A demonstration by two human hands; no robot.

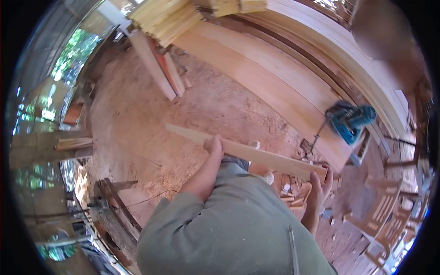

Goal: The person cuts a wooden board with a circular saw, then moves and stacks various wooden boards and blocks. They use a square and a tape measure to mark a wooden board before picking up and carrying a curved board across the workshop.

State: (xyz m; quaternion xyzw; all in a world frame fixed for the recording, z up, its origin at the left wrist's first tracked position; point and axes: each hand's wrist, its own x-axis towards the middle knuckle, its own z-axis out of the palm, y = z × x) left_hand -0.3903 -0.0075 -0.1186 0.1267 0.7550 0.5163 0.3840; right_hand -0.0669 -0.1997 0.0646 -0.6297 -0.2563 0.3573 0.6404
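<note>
A long, pale wooden board (270, 159) lies across in front of my body, held off the ground. My left hand (214, 145) grips it left of its middle, fingers wrapped over the edge. At the board's right end, my right hand (321, 182) holds it with the thumb on the near side and the fingers around the end. Beyond the board, a teal power tool (352, 121) rests on wide planks (256, 78) laid out as a work surface.
Stacked planks (167, 20) stand at the far left end of the work surface. Offcuts (293, 200) litter the dirt floor near my feet. Wooden chair parts (385, 211) stand at the right, a timber frame (117, 206) at the lower left. A blurred person (389, 41) is at upper right.
</note>
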